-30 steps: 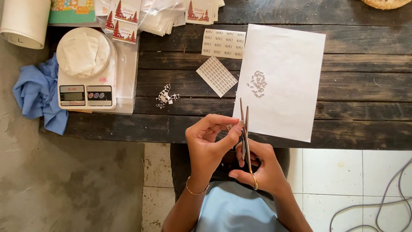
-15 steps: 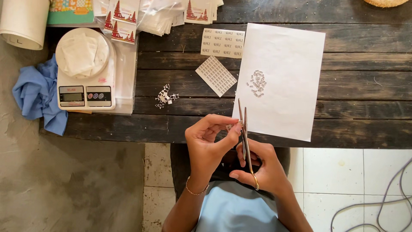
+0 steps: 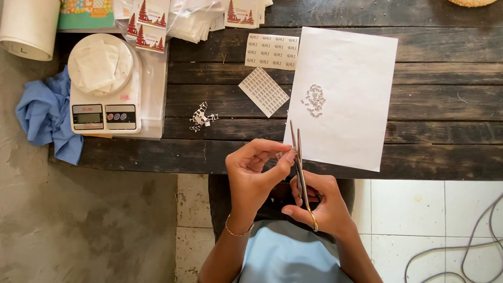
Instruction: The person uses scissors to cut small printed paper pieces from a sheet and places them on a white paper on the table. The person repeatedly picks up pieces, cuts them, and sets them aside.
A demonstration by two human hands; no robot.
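my right hand (image 3: 319, 207) is closed around the handles of a pair of scissors (image 3: 299, 162), fingers curled through the loops, blades pointing up toward the near edge of the table (image 3: 445, 110) and standing a little apart. my left hand (image 3: 257, 175) has its thumb and fingertips pinched together on a tiny paper scrap (image 3: 283, 154), which sits right at the blades, just off the table's near edge and touching the lower left corner of the white sheet (image 3: 351, 99), as far as i can tell.

the white sheet lies on the table's right half, with a small heap of cut pieces (image 3: 314, 100) near its left side. left of it lie a small grid sticker sheet (image 3: 263, 91), turned on a slant, and a larger label sheet (image 3: 272, 51) toward the far edge. a little pile of offcuts (image 3: 201, 118) lies nearer the middle of the table. a white kitchen scale (image 3: 104, 86) stands at the left end, with a blue cloth (image 3: 44, 115) hanging off the left edge beside it. printed cards (image 3: 149, 23) lie along the far edge.
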